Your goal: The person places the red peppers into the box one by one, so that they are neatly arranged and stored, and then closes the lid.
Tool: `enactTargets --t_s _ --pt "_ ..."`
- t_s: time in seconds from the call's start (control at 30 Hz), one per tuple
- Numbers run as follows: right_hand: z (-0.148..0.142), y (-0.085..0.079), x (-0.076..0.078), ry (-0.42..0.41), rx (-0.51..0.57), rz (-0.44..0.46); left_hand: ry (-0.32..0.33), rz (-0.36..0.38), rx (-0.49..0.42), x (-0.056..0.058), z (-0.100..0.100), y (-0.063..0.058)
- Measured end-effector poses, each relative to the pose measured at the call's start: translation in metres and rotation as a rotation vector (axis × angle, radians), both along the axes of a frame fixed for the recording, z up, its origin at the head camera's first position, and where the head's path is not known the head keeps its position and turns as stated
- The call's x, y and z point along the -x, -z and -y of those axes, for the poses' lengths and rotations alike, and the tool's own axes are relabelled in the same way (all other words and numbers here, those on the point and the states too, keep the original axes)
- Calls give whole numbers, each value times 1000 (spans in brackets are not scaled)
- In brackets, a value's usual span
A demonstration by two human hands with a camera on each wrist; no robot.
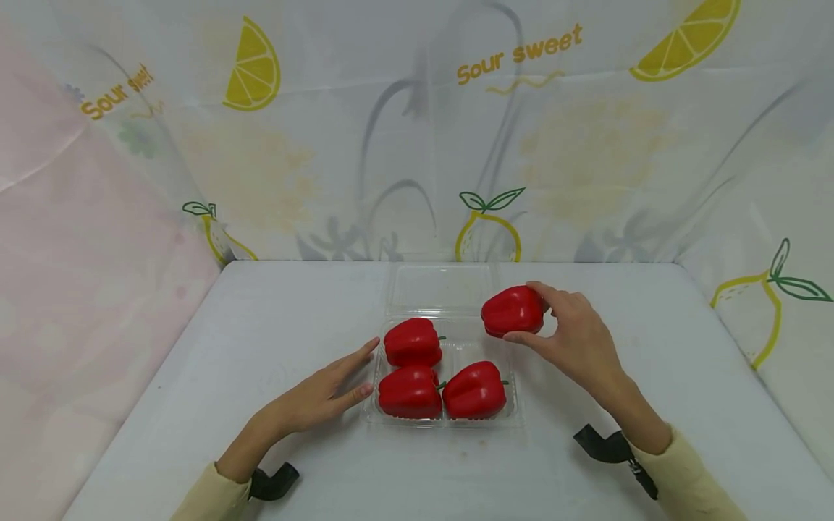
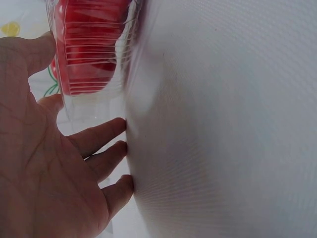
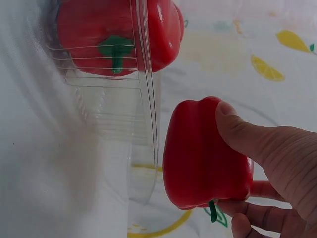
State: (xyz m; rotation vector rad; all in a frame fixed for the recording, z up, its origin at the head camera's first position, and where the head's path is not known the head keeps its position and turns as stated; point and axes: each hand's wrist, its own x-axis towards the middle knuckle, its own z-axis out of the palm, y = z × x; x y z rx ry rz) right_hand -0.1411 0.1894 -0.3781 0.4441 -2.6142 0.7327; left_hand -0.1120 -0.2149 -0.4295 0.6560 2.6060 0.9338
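My right hand (image 1: pixel 582 347) grips a red bell pepper (image 1: pixel 512 311) between thumb and fingers, over the back right part of a clear plastic clamshell box (image 1: pixel 515 414). In the right wrist view the held pepper (image 3: pixel 203 153) hangs beside the box wall, its green stem pointing down. Three more red bell peppers sit in the box: one at back left (image 1: pixel 412 342), one at front left (image 1: pixel 409 393) and one at front right (image 1: pixel 475 391). My left hand (image 1: pixel 319 396) is at the box's left side, fingers spread, thumb and index fingertip right at the rim; its lower fingertips touch the table in the left wrist view.
The box's clear lid (image 1: pixel 441 288) lies folded back toward the rear edge of the white table (image 1: pixel 293 304). A lemon-printed cloth (image 1: pixel 391 130) hangs behind the table and along its sides. Black straps with curved pieces (image 1: pixel 602 444) are on both wrists.
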Motion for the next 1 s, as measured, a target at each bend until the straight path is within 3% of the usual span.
enactTargets --t_s 0.3,1.0 --pt "12 4 1 -47 -13 -12 -4 3 0 0 0 0" --pt "33 6 -2 -101 -5 70 -2 -2 -5 0 1 0"
